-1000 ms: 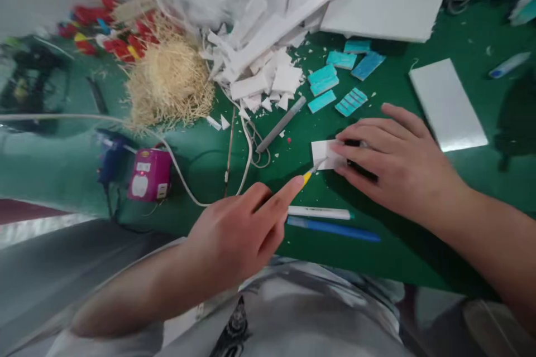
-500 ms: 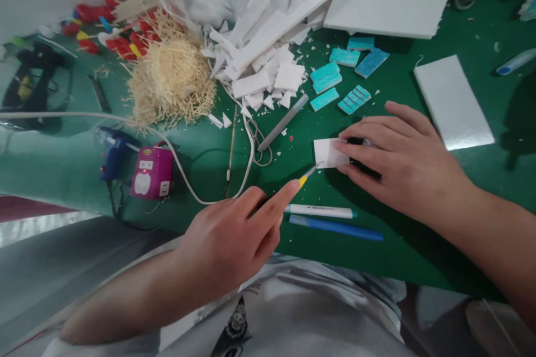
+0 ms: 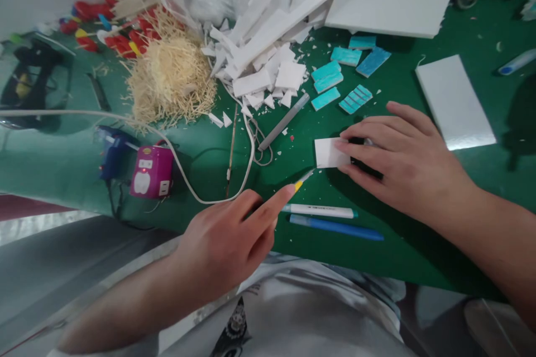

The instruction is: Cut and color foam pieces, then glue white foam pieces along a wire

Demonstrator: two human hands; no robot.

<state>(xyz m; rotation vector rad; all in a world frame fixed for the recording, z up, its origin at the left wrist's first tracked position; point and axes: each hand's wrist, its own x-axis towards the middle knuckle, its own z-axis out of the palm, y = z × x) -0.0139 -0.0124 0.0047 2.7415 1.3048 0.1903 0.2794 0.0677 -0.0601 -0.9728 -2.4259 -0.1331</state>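
Observation:
My left hand point(image 3: 234, 234) is closed around a craft knife point(image 3: 299, 184) with a yellow front end, its handle mostly hidden in the palm. The blade points up and right, its tip just off the lower left corner of a small white foam board piece point(image 3: 327, 153). Fingertips of my right hand point(image 3: 397, 150) grip that piece at its right end and hold it on the table. A dark shape under the right fingers cannot be made out. Below lie a white marker point(image 3: 322, 211) and a blue pen point(image 3: 337, 227).
Blue-painted pieces point(image 3: 326, 76) lie beyond the hands, beside a heap of white foam scraps point(image 3: 268, 67). A grey stick point(image 3: 285, 121) rests nearby. Straw point(image 3: 167, 78), a pink power adapter point(image 3: 152, 172) and a looping white cable point(image 3: 184, 170) are at left; a white board point(image 3: 456, 101) lies right.
My left hand has drawn the knife slightly down and left, so its tip has come off the foam piece's edge. My right hand stays on the piece.

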